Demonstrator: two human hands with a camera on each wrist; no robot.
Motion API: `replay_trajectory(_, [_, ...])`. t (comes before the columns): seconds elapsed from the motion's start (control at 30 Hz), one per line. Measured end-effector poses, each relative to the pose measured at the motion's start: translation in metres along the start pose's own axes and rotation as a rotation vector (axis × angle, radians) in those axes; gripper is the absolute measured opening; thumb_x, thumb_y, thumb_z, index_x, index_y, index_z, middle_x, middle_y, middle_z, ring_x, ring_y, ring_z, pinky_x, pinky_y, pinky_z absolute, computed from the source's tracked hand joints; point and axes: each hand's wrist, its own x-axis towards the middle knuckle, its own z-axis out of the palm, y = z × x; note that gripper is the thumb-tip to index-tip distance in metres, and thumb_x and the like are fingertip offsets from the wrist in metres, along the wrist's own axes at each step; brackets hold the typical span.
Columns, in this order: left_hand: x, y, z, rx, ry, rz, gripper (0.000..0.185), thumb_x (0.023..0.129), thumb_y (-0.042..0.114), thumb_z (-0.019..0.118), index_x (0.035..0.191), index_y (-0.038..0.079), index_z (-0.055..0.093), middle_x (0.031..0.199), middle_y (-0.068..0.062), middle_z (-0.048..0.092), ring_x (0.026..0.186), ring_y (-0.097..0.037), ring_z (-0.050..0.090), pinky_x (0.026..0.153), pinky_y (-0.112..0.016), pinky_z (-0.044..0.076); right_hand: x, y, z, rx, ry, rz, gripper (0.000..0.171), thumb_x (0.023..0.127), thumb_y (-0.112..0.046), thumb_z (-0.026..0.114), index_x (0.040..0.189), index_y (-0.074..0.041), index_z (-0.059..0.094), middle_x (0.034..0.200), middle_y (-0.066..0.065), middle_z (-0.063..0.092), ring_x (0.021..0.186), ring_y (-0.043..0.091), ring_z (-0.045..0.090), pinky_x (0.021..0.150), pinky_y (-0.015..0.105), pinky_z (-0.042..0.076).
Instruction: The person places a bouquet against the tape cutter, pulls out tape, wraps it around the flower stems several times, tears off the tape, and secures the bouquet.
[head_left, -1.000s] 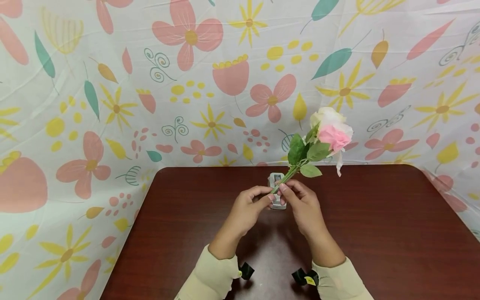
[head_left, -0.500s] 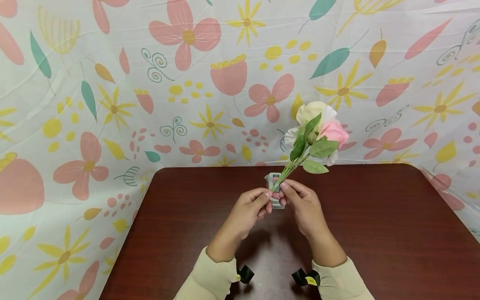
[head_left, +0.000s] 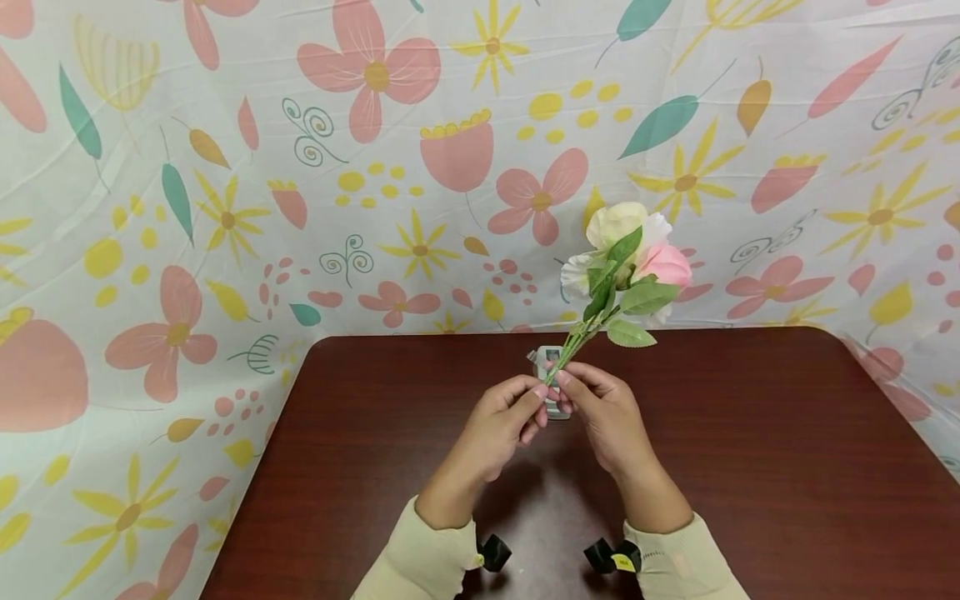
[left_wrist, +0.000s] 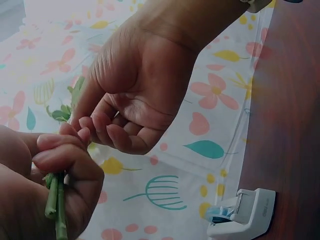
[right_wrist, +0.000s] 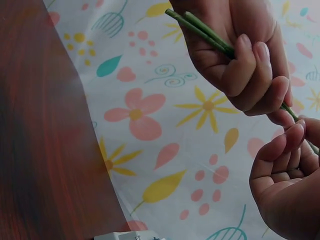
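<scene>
The right hand (head_left: 607,412) has its fingers curled round the green stems (right_wrist: 200,31) of a small bunch of flowers (head_left: 626,258), holding them above the table (head_left: 750,467) with the heads tilted up and to the right, toward the backdrop (head_left: 225,167). The left hand (head_left: 498,421) meets the stems just beside the right fingertips; its fingers are loosely curled, and thumb and forefinger seem to touch or lightly pinch the stems, though how firmly cannot be told. A tape dispenser (head_left: 553,379) sits on the table just beyond the hands. The work in hand looks like gathering the stems together at one spot. To do it well, the right hand should clamp the stems low and steady so they lie parallel, while the left works close to that grip, keeping the bunch from twisting.
</scene>
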Motion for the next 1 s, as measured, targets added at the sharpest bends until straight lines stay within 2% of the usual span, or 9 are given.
replay_trajectory(0.13, [0.0, -0.0003, 0.0025, 0.028, 0.033, 0.003, 0.026, 0.106, 0.013, 0.051, 0.108, -0.01, 0.062, 0.073, -0.001, 0.053, 0.051, -0.007, 0.038, 0.05, -0.018, 0.034, 0.0006, 0.0003, 0.0007, 0.026, 0.004, 0.028, 0.018, 0.101, -0.007, 0.06, 0.095, -0.018, 0.073, 0.087, -0.008, 0.07, 0.068, 0.005, 0.057, 0.066, 0.018, 0.05])
replay_trajectory(0.37, [0.0002, -0.0019, 0.0045, 0.119, 0.096, 0.002, 0.024, 0.105, 0.018, 0.055, 0.107, -0.003, 0.067, 0.072, -0.001, 0.055, 0.055, -0.008, 0.041, 0.051, -0.018, 0.034, 0.0007, 0.0007, 0.0005, 0.015, -0.003, 0.034, 0.015, 0.102, -0.01, 0.06, 0.099, -0.015, 0.074, 0.103, -0.007, 0.074, 0.072, 0.005, 0.057, 0.067, 0.018, 0.05])
replay_trajectory(0.47, [-0.0003, -0.001, 0.0048, 0.161, 0.115, 0.006, 0.022, 0.104, 0.021, 0.057, 0.105, 0.002, 0.069, 0.072, 0.0, 0.056, 0.056, -0.009, 0.043, 0.052, -0.019, 0.035, 0.0009, 0.0008, 0.0002, 0.005, -0.007, 0.036, 0.014, 0.102, -0.01, 0.06, 0.098, -0.015, 0.073, 0.103, -0.007, 0.073, 0.072, 0.005, 0.057, 0.066, 0.018, 0.049])
replay_trajectory(0.57, [-0.0006, -0.0002, 0.0048, 0.199, 0.13, 0.007, 0.023, 0.103, 0.023, 0.058, 0.105, 0.004, 0.071, 0.072, 0.001, 0.056, 0.06, -0.008, 0.045, 0.055, -0.019, 0.036, 0.0012, 0.0014, 0.0003, 0.001, -0.005, 0.039, 0.015, 0.102, -0.01, 0.06, 0.095, -0.014, 0.072, 0.1, -0.007, 0.072, 0.07, 0.005, 0.056, 0.066, 0.019, 0.049])
replay_trajectory(0.7, [-0.0011, 0.0004, 0.0046, 0.241, 0.144, 0.013, 0.022, 0.102, 0.025, 0.06, 0.105, 0.007, 0.073, 0.074, 0.002, 0.057, 0.066, -0.01, 0.05, 0.058, -0.019, 0.038, 0.0014, 0.0014, 0.0013, 0.006, -0.005, 0.037, 0.016, 0.101, -0.009, 0.06, 0.09, -0.015, 0.069, 0.088, -0.007, 0.068, 0.067, 0.006, 0.055, 0.065, 0.021, 0.048])
replay_trajectory(0.9, [-0.0013, 0.0007, 0.0041, 0.245, 0.152, 0.007, 0.029, 0.105, 0.027, 0.054, 0.098, 0.007, 0.072, 0.072, 0.002, 0.057, 0.055, -0.007, 0.037, 0.053, -0.02, 0.032, 0.0018, 0.0012, 0.0012, 0.012, -0.006, 0.035, 0.017, 0.101, -0.008, 0.06, 0.09, -0.015, 0.07, 0.085, -0.008, 0.07, 0.067, 0.006, 0.056, 0.066, 0.021, 0.05])
replay_trajectory(1.0, [-0.0008, 0.0001, 0.0037, 0.232, 0.152, 0.008, 0.03, 0.106, 0.028, 0.054, 0.099, 0.004, 0.072, 0.072, 0.0, 0.057, 0.054, -0.007, 0.036, 0.052, -0.02, 0.031, 0.0018, 0.0014, 0.001, 0.007, -0.003, 0.033, 0.016, 0.101, -0.008, 0.06, 0.091, -0.015, 0.07, 0.088, -0.008, 0.071, 0.066, 0.006, 0.056, 0.066, 0.021, 0.05])
